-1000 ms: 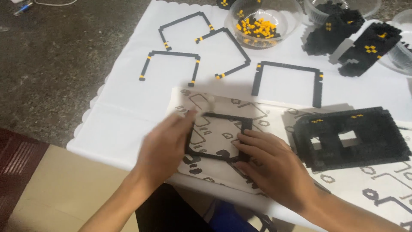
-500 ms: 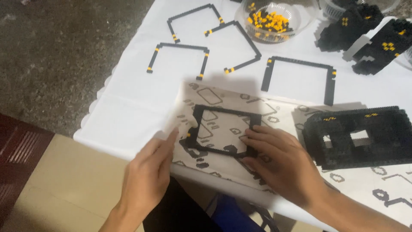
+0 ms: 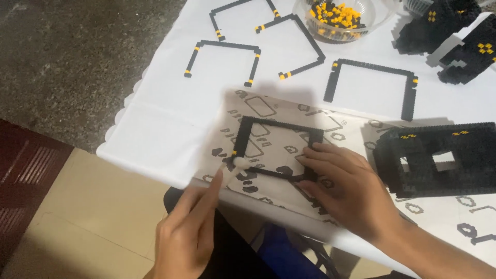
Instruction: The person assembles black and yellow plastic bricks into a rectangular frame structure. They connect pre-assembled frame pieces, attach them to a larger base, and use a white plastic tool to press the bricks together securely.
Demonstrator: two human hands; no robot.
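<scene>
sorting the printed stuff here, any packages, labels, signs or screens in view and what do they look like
No packages, signs or screens in view.
Printed sheet: lies flat on the white table cover, pale paper with dark outline shapes of parts; the square black brick frame sits on it.
Left hand touches the frame's near left corner; right hand presses its right side.

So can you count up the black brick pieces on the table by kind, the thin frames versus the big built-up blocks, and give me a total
Thin open frames lying on the white cloth: 4
Closed frame under the hands, on the printed sheet: 1
Bulky built-up blocks: 3
Total: 8
</scene>
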